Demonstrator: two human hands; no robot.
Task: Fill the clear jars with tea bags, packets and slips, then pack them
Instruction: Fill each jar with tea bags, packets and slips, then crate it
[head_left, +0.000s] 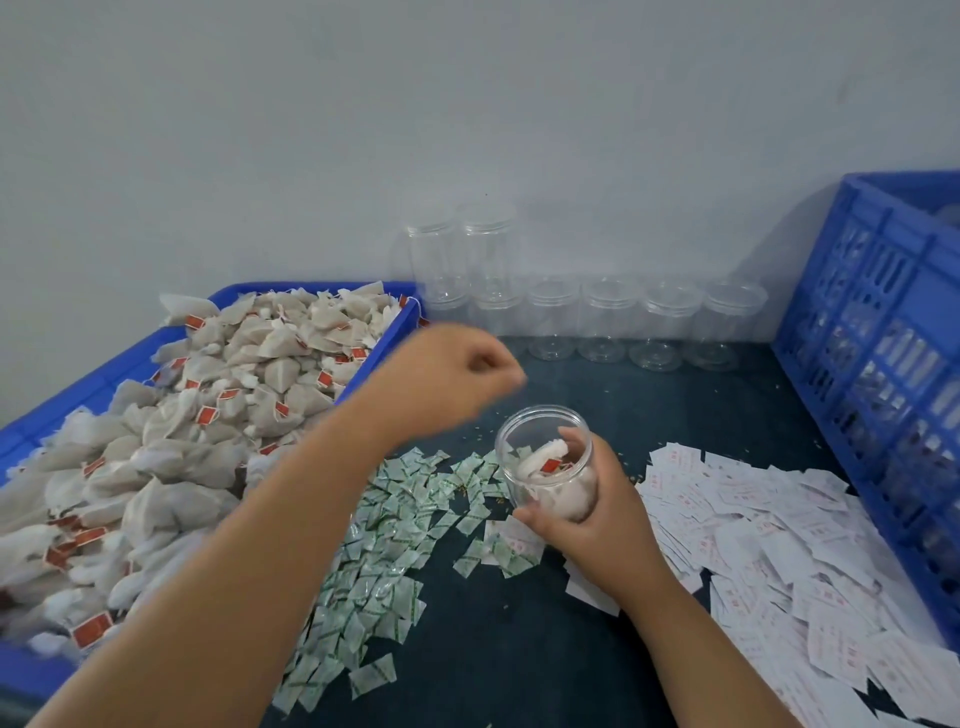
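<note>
- The clear jar (537, 447) is gripped from its right by the right hand (592, 514), fingers and thumb curled round the lower wall. It is tipped, so its long axis leans and the open mouth faces up and left. A few tea bags with red tags already lie inside.
- The left hand (457, 374) hangs just above and left of the jar's mouth, apart from the rim. Of the 2 hands it is nearer the opening, so I judge any drop would travel down and to the right.
- That hand is smeared by motion. Its fingers look curled, but I cannot tell whether they pinch anything.
- The tea bags (156, 441) are heaped in a blue tray (387, 340) left of the jar.
- The green-and-white packets (384, 545) lie on the dark table (519, 649) just left of and below the jar.
- The white slips (779, 525) spread to the jar's right.
- Empty jars (608, 322) stand behind the jar along the wall, 2 of them stacked on others.
- The blue crate (872, 322), far right of the jar, is cut off by the edge, and its contents are hard to make out through the slats.
- The jar's base is hidden behind the right palm.
</note>
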